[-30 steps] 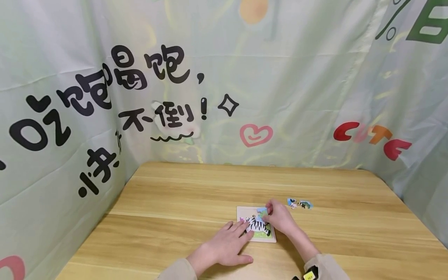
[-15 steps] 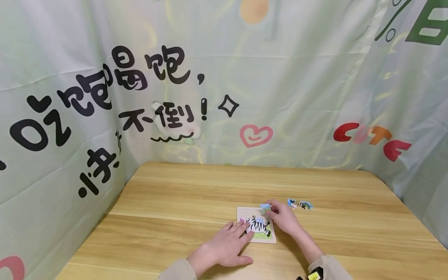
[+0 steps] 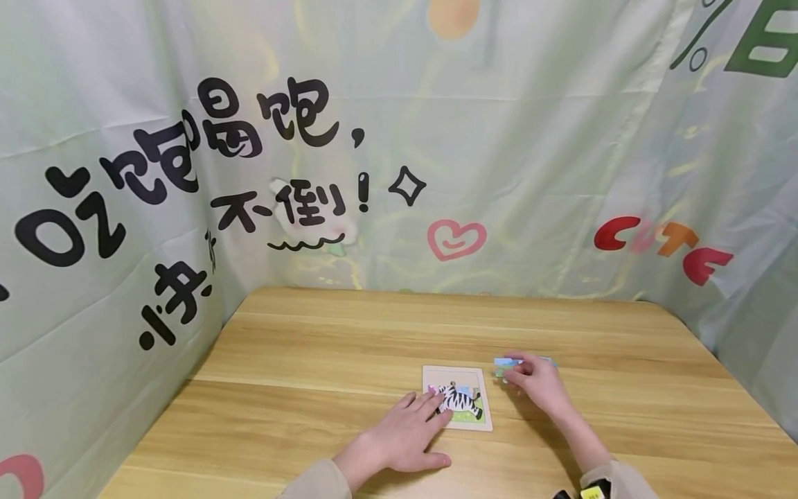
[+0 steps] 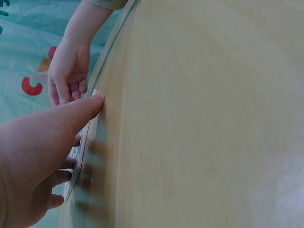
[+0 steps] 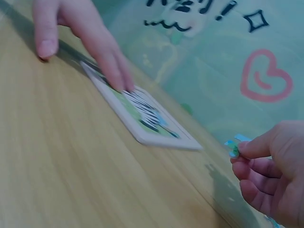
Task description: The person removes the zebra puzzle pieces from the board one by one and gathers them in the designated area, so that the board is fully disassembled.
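Observation:
A square puzzle board (image 3: 475,424) with a pale frame lies on the table, showing a zebra on green grass in its lower part; bare backing shows in its upper part. My left hand (image 3: 408,431) rests with spread, straight fingers on the board's left side, covering part of the zebra. To the right of the board, my right hand (image 3: 541,384) pinches a blue-and-green puzzle piece (image 5: 232,145) between thumb and fingers, above the table. Behind that hand, loose puzzle pieces (image 3: 551,361) are mostly hidden in the head view.
The wooden table (image 3: 312,360) reaches back to a printed cloth curtain (image 3: 530,173), which also hangs along the left and right sides. A black-and-yellow device (image 3: 592,492) sits at the right wrist.
My right hand has lifted the blue-and-green puzzle piece off the board's upper right and carried it rightward, over near the loose pieces. The left hand stays on the board.

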`<state>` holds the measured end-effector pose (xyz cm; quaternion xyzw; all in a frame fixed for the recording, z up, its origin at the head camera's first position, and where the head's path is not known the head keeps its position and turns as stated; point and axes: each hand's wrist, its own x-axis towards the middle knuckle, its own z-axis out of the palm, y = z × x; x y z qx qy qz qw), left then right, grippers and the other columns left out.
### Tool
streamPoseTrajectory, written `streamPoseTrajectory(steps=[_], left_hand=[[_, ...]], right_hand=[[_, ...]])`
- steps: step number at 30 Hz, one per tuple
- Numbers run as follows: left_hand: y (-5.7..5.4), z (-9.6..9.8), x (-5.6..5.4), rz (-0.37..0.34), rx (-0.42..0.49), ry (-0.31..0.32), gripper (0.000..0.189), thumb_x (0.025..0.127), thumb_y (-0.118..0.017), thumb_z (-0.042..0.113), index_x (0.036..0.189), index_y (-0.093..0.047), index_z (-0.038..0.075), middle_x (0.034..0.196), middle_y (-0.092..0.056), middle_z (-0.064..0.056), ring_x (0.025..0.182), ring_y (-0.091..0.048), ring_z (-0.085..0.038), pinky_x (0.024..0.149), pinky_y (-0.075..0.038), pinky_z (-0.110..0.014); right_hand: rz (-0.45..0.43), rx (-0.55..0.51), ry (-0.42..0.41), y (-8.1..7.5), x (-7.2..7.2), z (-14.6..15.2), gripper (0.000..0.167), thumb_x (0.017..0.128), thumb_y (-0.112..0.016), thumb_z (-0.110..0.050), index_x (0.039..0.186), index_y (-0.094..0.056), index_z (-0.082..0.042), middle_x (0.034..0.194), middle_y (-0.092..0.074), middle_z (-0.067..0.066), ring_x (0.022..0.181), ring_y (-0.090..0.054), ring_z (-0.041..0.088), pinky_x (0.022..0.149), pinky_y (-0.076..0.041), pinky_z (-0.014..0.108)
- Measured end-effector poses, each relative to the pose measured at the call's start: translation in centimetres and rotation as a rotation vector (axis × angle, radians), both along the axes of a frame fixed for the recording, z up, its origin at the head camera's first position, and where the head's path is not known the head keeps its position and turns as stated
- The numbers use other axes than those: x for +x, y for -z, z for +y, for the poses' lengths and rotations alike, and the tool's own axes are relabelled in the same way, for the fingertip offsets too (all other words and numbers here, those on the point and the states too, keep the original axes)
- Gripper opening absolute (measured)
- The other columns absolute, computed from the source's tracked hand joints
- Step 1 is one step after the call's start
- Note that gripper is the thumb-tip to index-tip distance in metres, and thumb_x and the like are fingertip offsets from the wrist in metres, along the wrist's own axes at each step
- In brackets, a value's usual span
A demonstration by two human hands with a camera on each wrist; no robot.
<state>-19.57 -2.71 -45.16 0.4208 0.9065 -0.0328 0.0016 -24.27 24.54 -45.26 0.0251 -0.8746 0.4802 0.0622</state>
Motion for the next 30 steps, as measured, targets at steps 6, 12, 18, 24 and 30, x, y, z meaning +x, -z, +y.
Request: streamPoseTrajectory(steps=[6, 12, 18, 24, 30], left_hand=[[0.0, 0.0, 0.0, -0.001, -0.011, -0.004, 0.074, 0.088, -0.033, 0.067, 0.144, -0.035, 0.019, 0.150, -0.027, -0.008, 0.137, -0.023, -0.023, 0.109, -0.025, -0.041], [0.2, 0.0, 0.0, -0.004, -0.008, -0.006, 0.074, 0.088, -0.033, 0.067, 0.144, -0.034, 0.019, 0.150, -0.026, -0.008, 0.138, -0.022, -0.023, 0.109, -0.024, -0.042], [0.0, -0.1, 0.2, -0.007, -0.004, -0.009, 0.073, 0.088, -0.034, 0.066, 0.144, -0.035, 0.019, 0.150, -0.026, -0.008, 0.138, -0.022, -0.023, 0.109, -0.024, -0.042], [-0.1, -0.1, 0.2, -0.002, -0.004, -0.007, 0.073, 0.088, -0.034, 0.066, 0.143, -0.035, 0.019, 0.150, -0.027, -0.007, 0.137, -0.023, -0.022, 0.108, -0.025, -0.041], [-0.1, -0.1, 0.1, -0.007, 0.011, -0.004, 0.072, 0.088, -0.036, 0.065, 0.143, -0.036, 0.019, 0.150, -0.027, -0.007, 0.137, -0.023, -0.022, 0.108, -0.025, -0.042]], right_hand=[[-0.054, -0.009, 0.054, -0.2, 0.4, 3.3, 0.039, 0.087, -0.063, -0.008, 0.120, -0.052, 0.009, 0.076, -0.063, 0.006, 0.060, -0.055, 0.012, 0.052, -0.049, 0.025], [-0.069, -0.042, 0.097, -0.1, 0.8, 6.8, 0.042, 0.090, -0.060, -0.011, 0.121, -0.047, 0.014, 0.082, -0.062, 0.006, 0.063, -0.054, 0.008, 0.053, -0.048, 0.024], [-0.094, -0.007, 0.150, 0.1, 1.1, 9.6, 0.048, 0.092, -0.057, -0.019, 0.125, -0.043, 0.014, 0.085, -0.061, 0.004, 0.066, -0.053, 0.006, 0.054, -0.047, 0.024], [-0.068, 0.129, 0.191, 0.4, 0.7, 11.4, 0.049, 0.093, -0.056, -0.025, 0.122, -0.048, 0.013, 0.091, -0.061, 0.016, 0.068, -0.052, 0.010, 0.052, -0.044, 0.025], [-0.072, 0.215, 0.188, 0.6, 0.1, 12.1, 0.048, 0.092, -0.056, -0.026, 0.120, -0.051, 0.014, 0.100, -0.060, 0.027, 0.074, -0.052, 0.015, 0.056, -0.044, 0.025]])
